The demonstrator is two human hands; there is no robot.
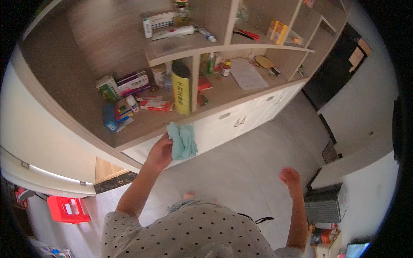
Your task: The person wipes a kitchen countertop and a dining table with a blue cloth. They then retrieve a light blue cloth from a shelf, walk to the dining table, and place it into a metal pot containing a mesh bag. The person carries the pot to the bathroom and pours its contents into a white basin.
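Note:
My left hand [161,151] is closed on a light green cloth [184,141], which hangs in front of the cabinet just below the shelf edge. Right above the cloth, a tall yellow cylindrical container [181,91] with a dark top stands at the shelf's front edge. To its left lie several small boxes, among them a red and white box [155,105], a purple and white box [133,82] and a blue box [110,117], with a white bottle [132,103] between them. My right hand [289,175] hangs over the floor, away from the shelves, its fingers curled and blurred.
White cabinet doors [254,112] run below the shelves. Farther right on the shelf lie paper sheets [248,74] beside a small brown bottle [226,68]. A red stool [69,209] stands at lower left. A grey ridged box [323,204] is beside the right wall.

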